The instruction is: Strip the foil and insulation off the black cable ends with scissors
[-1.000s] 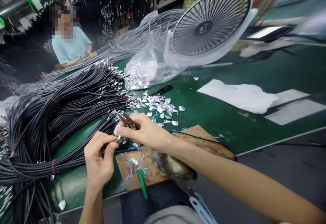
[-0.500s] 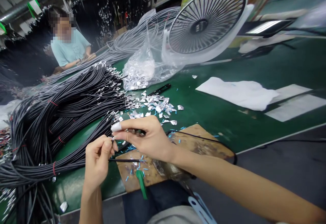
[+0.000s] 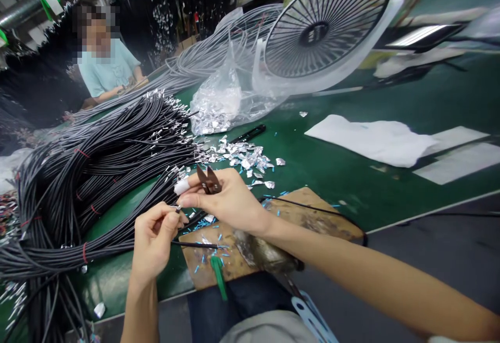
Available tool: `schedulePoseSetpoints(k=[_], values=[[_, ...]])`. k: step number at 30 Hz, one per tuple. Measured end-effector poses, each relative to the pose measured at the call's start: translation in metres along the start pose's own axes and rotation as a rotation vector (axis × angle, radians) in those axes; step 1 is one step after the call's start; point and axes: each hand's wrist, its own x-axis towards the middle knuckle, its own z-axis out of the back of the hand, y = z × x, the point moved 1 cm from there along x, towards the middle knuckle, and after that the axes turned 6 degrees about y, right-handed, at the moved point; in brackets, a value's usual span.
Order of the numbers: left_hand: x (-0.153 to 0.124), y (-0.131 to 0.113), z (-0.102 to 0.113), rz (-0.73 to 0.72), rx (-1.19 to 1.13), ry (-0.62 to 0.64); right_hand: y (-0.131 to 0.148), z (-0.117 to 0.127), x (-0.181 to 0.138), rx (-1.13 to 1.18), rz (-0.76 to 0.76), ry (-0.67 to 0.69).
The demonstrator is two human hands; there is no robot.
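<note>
My left hand [image 3: 156,241] is closed in a pinch on the end of a black cable [image 3: 178,210]. My right hand [image 3: 236,202], with white tape round a fingertip, has its thumb and forefinger at that same cable end. Tucked in the right palm is a pair of snips [image 3: 210,180], blades pointing up and away. Whether the right fingertips grip foil or wire is too small to tell. Just beyond my hands lies a large bundle of black cables [image 3: 128,145] with foil-wrapped ends. Another black cable [image 3: 195,245] rests below my hands.
Foil scraps [image 3: 250,156] lie near a black-handled tool [image 3: 250,134] and a clear plastic bag [image 3: 219,101]. A fan [image 3: 316,33] stands behind them. White cloth [image 3: 367,140] is at the right. A worn board [image 3: 308,207] carries blue bits and a green lever [image 3: 219,278]. A person [image 3: 111,67] sits across.
My right hand has turned, so the snips' blades now stand up in view. The fingertips of both hands stay close together at the cable end. The view has shifted slightly.
</note>
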Motion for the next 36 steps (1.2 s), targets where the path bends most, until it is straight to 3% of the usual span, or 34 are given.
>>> schedulePoseSetpoints(k=[6,10,13,16,19,23,29,33,36], values=[[-0.002,0.005,-0.007,-0.14,0.109,-0.201,0.005,-0.001,0.001,-0.034,-0.042,-0.003],[-0.002,0.007,-0.015,-0.238,0.378,-0.317,0.006,-0.001,-0.01,-0.338,0.208,-0.078],[0.0,0.009,-0.021,-0.383,0.703,-0.357,0.005,-0.001,-0.017,-0.587,0.468,-0.028],[0.001,0.009,-0.025,-0.457,0.86,-0.304,0.005,0.001,-0.016,-0.594,0.461,0.02],[0.002,0.007,-0.024,-0.506,0.8,-0.251,0.007,0.005,-0.009,-0.488,0.291,-0.099],[0.001,0.004,-0.014,-0.42,0.506,-0.32,0.011,0.01,-0.004,-0.618,0.283,-0.204],[0.001,0.004,-0.005,-0.384,0.402,-0.332,0.013,0.007,-0.004,-0.603,0.299,-0.145],[-0.001,0.003,-0.006,-0.427,0.415,-0.363,0.017,0.004,-0.004,-0.509,0.25,0.003],[-0.002,0.002,-0.008,-0.44,0.455,-0.358,0.014,0.005,-0.006,-0.578,0.339,0.026]])
